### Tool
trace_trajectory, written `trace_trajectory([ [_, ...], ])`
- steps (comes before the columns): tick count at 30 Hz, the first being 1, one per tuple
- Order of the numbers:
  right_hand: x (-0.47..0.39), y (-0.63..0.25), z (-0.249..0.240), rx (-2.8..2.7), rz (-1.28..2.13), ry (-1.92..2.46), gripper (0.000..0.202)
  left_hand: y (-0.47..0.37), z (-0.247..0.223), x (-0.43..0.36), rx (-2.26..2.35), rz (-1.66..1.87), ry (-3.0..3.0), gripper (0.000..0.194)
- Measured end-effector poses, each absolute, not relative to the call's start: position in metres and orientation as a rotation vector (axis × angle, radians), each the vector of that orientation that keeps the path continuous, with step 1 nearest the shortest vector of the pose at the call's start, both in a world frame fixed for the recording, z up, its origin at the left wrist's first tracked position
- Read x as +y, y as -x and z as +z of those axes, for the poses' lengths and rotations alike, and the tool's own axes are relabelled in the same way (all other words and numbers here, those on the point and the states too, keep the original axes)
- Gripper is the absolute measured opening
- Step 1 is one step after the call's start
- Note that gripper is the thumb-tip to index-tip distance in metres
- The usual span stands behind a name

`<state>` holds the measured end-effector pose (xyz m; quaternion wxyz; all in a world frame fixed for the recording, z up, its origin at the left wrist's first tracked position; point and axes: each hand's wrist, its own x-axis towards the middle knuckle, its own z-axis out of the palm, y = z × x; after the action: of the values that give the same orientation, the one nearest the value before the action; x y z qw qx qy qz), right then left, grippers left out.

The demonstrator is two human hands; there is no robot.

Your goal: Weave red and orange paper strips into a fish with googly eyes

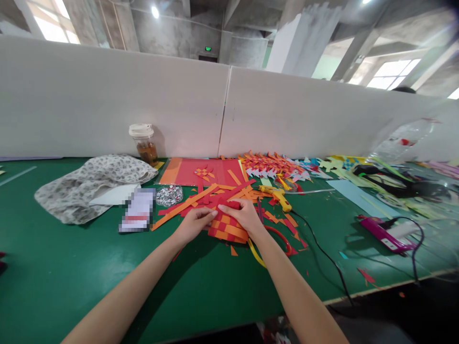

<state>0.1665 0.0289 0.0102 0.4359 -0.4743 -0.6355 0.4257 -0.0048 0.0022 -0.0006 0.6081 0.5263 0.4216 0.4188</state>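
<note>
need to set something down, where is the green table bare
Bare green table shows between the left forearm and the right forearm; also left of both, in front of the patterned cloth. Beyond the left hand and right hand, paper strips and the yellow glue gun crowd it.

Bare forearms (132, 282) reaching forward, angled inward; left hand (195, 222), right hand (245, 215) near each other, both pinching.

Got a white-lidded drink cup (144, 143) by the partition (107, 95), grey-patterned cloth (82, 186) bunched just in front, clear plastic bottle (403, 139) far right, green exit sign (208, 48) glowing out back.
</note>
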Motion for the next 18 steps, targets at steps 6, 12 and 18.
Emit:
trace_trajectory([
  [6, 0.028, -0.1649, 0.0105, -1.579, 1.057, 1.159, 0.032, 0.0065, -0.004, 0.0032, 0.988, 0.896, -1.253, 0.035],
  [12, 0.03, -0.1658, 0.0134, -1.517, 1.079, 1.143, 0.025, 0.0084, -0.0095, 0.0061, 1.046, 0.968, -1.365, 0.036],
  [18, 0.0299, -0.1668, 0.0179, -1.458, 1.154, 1.082, 0.038, 0.007, -0.0061, 0.0055, 1.016, 0.936, -1.278, 0.033],
])
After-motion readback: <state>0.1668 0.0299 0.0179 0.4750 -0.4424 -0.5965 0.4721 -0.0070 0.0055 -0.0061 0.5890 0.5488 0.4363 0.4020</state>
